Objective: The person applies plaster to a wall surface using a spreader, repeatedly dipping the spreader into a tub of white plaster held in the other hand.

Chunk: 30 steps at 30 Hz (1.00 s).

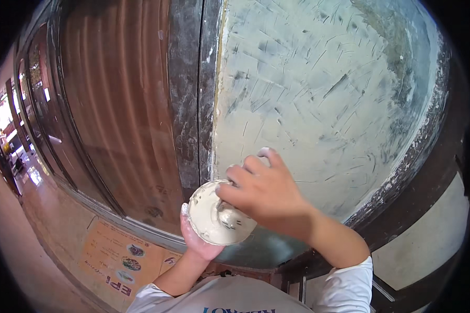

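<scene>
My left hand (197, 244) is wrapped around the side of a round tub (192, 223), its thumb at the rim. White paste (206, 211), thick like putty, fills much of the tub and coats its edge. Over the tub, my right hand (266, 189) pinches the thin handle of what looks like a metal spoon (227, 216), whose rounded end sits in the paste. Its fingers cover most of the handle, and white paste marks a fingertip. Beyond both hands stands a panel (308, 120) smeared with pale paste and crossed by dark streaks.
A dark wooden post (188, 94) borders the panel, with a brown glass pane (115, 104) to its left. On the floor at lower left lies an orange printed sheet (115, 255). Dark framing (402, 198) runs along the right.
</scene>
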### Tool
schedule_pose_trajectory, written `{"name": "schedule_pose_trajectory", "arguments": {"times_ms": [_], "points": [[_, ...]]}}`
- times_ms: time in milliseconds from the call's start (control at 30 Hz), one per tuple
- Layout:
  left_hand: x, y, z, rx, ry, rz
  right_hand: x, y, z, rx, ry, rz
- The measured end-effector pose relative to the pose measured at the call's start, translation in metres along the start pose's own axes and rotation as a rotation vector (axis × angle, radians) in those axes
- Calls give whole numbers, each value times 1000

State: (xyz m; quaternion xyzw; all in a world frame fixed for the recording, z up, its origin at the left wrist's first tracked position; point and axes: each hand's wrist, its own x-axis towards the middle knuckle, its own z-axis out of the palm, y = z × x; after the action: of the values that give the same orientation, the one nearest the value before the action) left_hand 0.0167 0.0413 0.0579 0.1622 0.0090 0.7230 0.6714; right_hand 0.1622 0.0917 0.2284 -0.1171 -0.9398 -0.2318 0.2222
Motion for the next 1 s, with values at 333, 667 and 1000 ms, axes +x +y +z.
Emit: {"name": "schedule_pose_trajectory", "arguments": {"times_ms": [333, 667, 1000], "points": [[3, 1, -2, -166, -32, -40, 0, 2, -7, 40, 0, 31], [2, 2, -2, -140, -25, -13, 1, 0, -7, 5, 73, 30], [1, 4, 1, -70, -13, -12, -1, 1, -3, 48, 38, 62]]}}
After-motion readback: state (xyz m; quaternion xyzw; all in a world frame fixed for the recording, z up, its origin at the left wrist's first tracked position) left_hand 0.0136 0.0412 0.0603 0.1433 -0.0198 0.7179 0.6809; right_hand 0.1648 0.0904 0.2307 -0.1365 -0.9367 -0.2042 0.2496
